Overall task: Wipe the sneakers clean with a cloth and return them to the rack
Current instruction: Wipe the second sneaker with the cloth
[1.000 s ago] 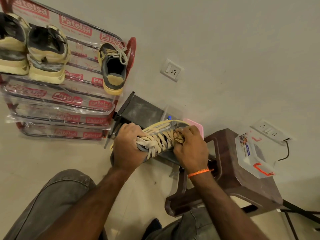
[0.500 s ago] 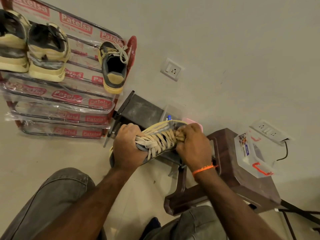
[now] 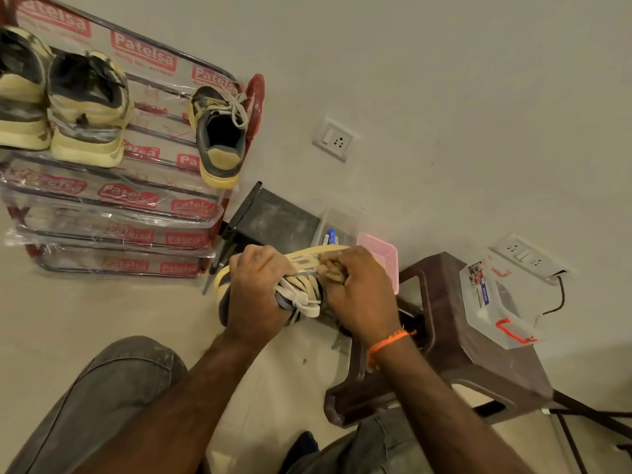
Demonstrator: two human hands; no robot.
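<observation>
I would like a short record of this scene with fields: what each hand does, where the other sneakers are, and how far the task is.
left hand: left hand grips the sneaker held above the floor
right hand: right hand presses a bunched cloth against that sneaker, near its laces
rack: shoe rack holds three other sneakers on its top shelf
nearby: brown stool with a clear plastic box on it
task state: wiping under way; held sneaker not yet returned

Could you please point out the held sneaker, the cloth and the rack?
sneaker [image 3: 301,292], head view, on its laces.
cloth [image 3: 333,270], head view, on the wad in the right fingers.
rack [image 3: 143,53], head view, on its wrapped top shelf.
</observation>
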